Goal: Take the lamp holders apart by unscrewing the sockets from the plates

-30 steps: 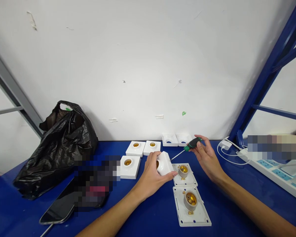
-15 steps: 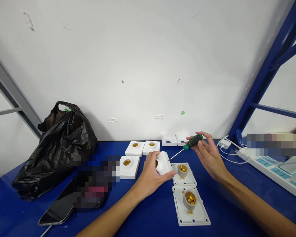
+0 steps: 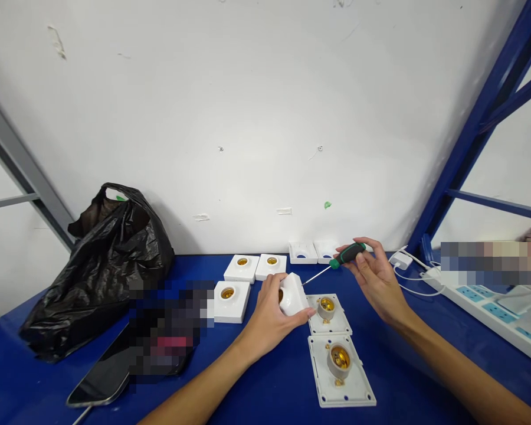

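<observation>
A white square lamp holder [image 3: 294, 296] is tilted on its side in my left hand [image 3: 272, 313], its round socket turned toward the palm. My right hand [image 3: 374, 274] grips the green and black handle of a screwdriver [image 3: 348, 254]. The tip of its thin shaft meets the holder's right edge; the exact contact point is too small to make out. Just right of my left thumb lies an open lamp-holder base [image 3: 334, 324] with a brass socket. Nearer me is a second such base [image 3: 351, 386].
Three closed lamp holders [image 3: 232, 307] sit left of my hands. Two empty covers [image 3: 303, 252] lean near the wall. A black plastic bag [image 3: 128, 260] and a phone [image 3: 100, 378] are at the left, a white power strip [image 3: 491, 316] with cables at the right.
Both hands, the lamp holder and the screwdriver keep almost the same pose. The whole view has shifted very slightly.
</observation>
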`<control>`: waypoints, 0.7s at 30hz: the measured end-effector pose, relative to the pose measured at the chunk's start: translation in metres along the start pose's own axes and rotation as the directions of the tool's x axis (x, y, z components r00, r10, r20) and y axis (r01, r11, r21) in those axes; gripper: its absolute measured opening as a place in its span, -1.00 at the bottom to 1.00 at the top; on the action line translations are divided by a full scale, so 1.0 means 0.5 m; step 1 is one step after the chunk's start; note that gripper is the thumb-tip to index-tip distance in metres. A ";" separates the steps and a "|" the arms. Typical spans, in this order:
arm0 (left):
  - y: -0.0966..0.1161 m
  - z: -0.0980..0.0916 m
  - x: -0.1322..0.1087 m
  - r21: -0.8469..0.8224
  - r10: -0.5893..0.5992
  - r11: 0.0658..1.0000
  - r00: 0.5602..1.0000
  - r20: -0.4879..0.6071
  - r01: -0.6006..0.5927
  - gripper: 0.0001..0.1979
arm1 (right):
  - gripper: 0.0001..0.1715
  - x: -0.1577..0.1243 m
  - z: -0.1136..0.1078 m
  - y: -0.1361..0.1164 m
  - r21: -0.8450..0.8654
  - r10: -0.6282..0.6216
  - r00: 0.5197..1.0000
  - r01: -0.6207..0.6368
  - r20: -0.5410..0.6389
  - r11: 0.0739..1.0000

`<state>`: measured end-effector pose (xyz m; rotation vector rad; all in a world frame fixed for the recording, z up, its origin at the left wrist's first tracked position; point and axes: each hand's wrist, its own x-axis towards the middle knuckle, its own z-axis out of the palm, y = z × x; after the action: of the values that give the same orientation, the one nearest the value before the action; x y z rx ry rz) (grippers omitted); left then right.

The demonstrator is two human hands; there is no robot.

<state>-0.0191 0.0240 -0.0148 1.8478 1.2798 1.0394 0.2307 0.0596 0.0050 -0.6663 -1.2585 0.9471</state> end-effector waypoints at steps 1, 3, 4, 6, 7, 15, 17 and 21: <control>0.001 0.000 0.000 -0.002 0.002 1.000 1.000 0.000 -0.002 -0.30 | -0.61 0.000 0.000 0.002 -0.001 0.005 1.000 -0.005 0.006 1.000; 0.001 0.000 0.000 -0.007 0.006 1.000 1.000 -0.002 -0.006 -0.30 | -0.61 -0.001 0.000 0.005 -0.004 0.012 1.000 -0.012 0.018 1.000; 0.001 0.001 0.000 -0.009 0.008 1.000 1.000 -0.004 -0.008 -0.30 | -0.62 -0.001 0.000 0.005 -0.002 0.015 1.000 -0.015 0.024 1.000; -0.001 0.002 0.000 -0.014 0.010 1.000 1.000 -0.009 -0.010 -0.31 | -0.63 -0.001 -0.001 0.001 0.010 0.027 0.999 -0.028 0.042 1.000; -0.002 0.002 0.001 -0.017 0.010 1.000 1.000 -0.010 -0.010 -0.31 | -0.64 -0.001 -0.002 -0.003 0.021 0.040 0.998 -0.041 0.054 0.999; -0.002 -0.006 0.003 -0.026 0.004 1.000 1.000 -0.030 -0.004 -0.34 | -0.87 -0.002 -0.007 -0.015 0.087 0.156 0.953 -0.184 0.260 0.979; 0.000 -0.010 0.005 -0.019 0.010 1.000 0.999 -0.047 -0.011 -0.36 | -0.87 -0.004 -0.007 -0.014 0.089 0.172 0.937 -0.208 0.305 0.974; 0.004 -0.013 0.007 -0.012 0.035 0.999 0.997 -0.072 -0.036 -0.35 | -0.80 -0.004 -0.008 -0.020 0.012 0.178 0.929 -0.192 0.324 0.981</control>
<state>-0.0231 0.0272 -0.0095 1.8447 1.2824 1.1401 0.2366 0.0532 0.0118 -0.6197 -1.4752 1.2750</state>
